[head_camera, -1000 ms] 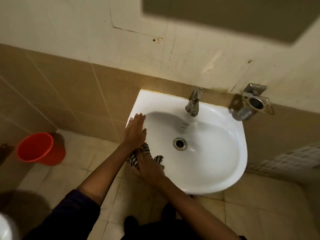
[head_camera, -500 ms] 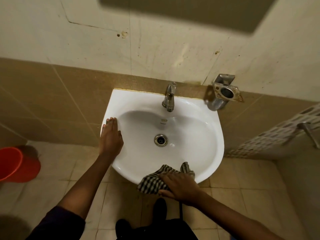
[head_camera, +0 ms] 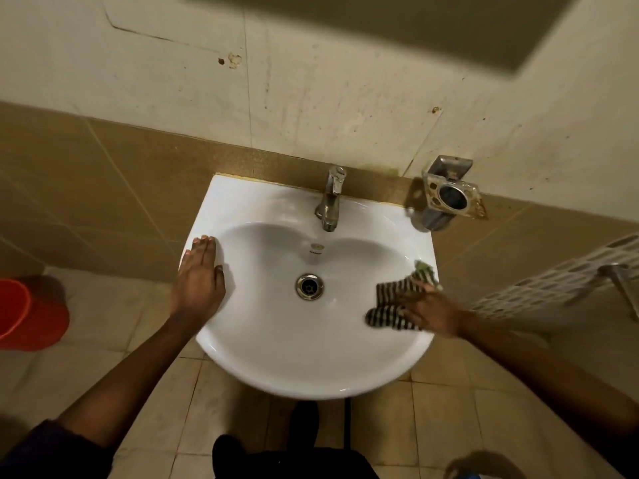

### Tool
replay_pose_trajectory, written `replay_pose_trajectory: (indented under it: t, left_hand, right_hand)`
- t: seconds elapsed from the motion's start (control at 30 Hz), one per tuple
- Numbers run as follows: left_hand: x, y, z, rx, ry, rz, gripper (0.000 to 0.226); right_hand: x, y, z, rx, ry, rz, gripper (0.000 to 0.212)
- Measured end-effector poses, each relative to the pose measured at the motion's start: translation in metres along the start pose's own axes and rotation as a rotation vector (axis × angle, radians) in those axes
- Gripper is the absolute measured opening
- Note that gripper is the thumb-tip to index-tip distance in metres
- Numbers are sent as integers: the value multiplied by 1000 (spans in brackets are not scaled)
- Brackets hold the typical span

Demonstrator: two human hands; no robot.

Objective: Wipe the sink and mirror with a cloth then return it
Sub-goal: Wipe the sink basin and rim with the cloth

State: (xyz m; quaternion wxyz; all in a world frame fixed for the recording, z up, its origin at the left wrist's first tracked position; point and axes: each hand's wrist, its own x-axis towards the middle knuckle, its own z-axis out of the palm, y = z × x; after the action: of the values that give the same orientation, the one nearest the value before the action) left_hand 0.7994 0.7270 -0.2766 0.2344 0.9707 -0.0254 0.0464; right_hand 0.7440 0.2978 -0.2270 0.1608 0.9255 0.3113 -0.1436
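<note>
- Left hand (head_camera: 198,281): fingers straight, lying flat on the sink (head_camera: 311,382) rim.
- Right hand (head_camera: 432,307): fingers spread flat, pressing the cloth (head_camera: 390,295), which lies beneath and beyond them.

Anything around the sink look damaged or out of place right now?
The wall above the sink has a long crack and a chipped hole, up and left of the tap. The metal holder right of the tap looks rusty at its edges.

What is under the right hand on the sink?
A striped cloth, pressed on the right rim of the sink by the right hand. The cloth beneath the palm, and the rim below, are hidden.
</note>
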Motion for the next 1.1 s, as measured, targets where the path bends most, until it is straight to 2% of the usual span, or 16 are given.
replay_pose_trajectory:
  t: [0.03, 0.1, 0.13, 0.17, 0.2, 0.33, 0.4, 0.5, 0.67, 0.8, 0.87, 0.9, 0.93, 0.97, 1.0, 1.1]
  left_hand:
    - [0, 0, 0, 5, 0, -3, 55]
    - [-1, -1, 1, 12, -2, -7, 59]
    - [0, -2, 2, 14, -4, -10, 61]
    - [0, -3, 2, 17, -2, -13, 61]
    - [0, -3, 3, 21, -1, -16, 61]
    - [1, -3, 5, 37, 5, -18, 60]
    - [1, -4, 7, 51, -1, -17, 60]
    - [0, -7, 7, 65, -2, -6, 60]
    - [0, -3, 3, 36, -8, -19, 59]
    - [-1, -2, -1, -17, -7, -41, 60]
    - [-2, -1, -3, -67, 6, -55, 62]
    - [-2, 0, -4, -93, 9, -62, 62]
    - [-2, 1, -5, -112, 12, -63, 62]
    - [-3, 2, -6, -129, 14, -65, 63]
    - [-4, 2, -7, -150, 16, -70, 64]
    - [-3, 2, -13, -240, 35, -90, 70]
  right_hand:
    - [13, 21, 8, -124, -2, -28, 71]
    - [43, 45, 7, -282, -150, -48, 35]
    - [61, 50, 5, -331, -206, -101, 40]
    - [77, 48, -1, -380, -258, -148, 57]
    - [92, 46, -2, -424, -237, -172, 66]
    - [137, 24, -5, -528, -136, -275, 65]
    - [149, 14, -5, -399, -104, -299, 62]
    - [148, -5, 13, -53, -18, -263, 59]
    - [117, -24, 50, 232, -35, 38, 53]
    - [81, -73, 34, 357, -47, 142, 75]
    - [73, -113, 18, 535, -13, 21, 82]
    - [77, -140, 5, 725, -49, -55, 73]
    - [89, -167, -8, 919, -109, -109, 53]
    - [107, -191, -23, 1091, -86, -150, 39]
    - [126, -212, -39, 1206, -49, -104, 42]
    - [196, -254, -56, 1316, 48, 164, 49]
